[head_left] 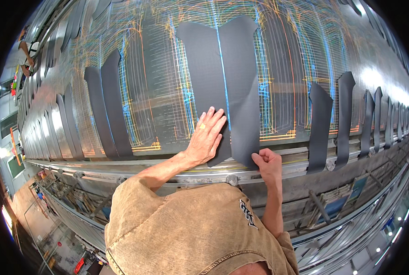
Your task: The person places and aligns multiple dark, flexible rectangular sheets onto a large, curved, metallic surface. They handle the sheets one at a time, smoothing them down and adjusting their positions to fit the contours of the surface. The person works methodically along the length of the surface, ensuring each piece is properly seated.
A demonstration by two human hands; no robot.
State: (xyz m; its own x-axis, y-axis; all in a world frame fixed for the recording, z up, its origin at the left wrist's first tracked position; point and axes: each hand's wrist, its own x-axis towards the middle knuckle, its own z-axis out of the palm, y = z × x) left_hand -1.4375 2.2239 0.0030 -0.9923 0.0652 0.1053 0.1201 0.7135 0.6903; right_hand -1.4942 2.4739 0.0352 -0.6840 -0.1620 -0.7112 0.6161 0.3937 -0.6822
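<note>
Two dark grey cut fabric panels lie side by side before me on a long table [161,117] marked with coloured lines. Between the left panel [202,64] and the right panel [241,73] runs a blue line. My left hand [204,137] rests flat on the lower part of the left panel, its fingers stretched out. With thumb and fingers closed, my right hand [269,164] pinches the lower right corner of the right panel, at the table's near edge. That panel shows a slight crease across its middle.
More grey panels lie in pairs along the table, such as a left pair [108,105] and a right one [320,123]. A metal rail [181,176] with knobs lines the near edge. Another person's arm [28,54] shows at the far left. Racks stand below.
</note>
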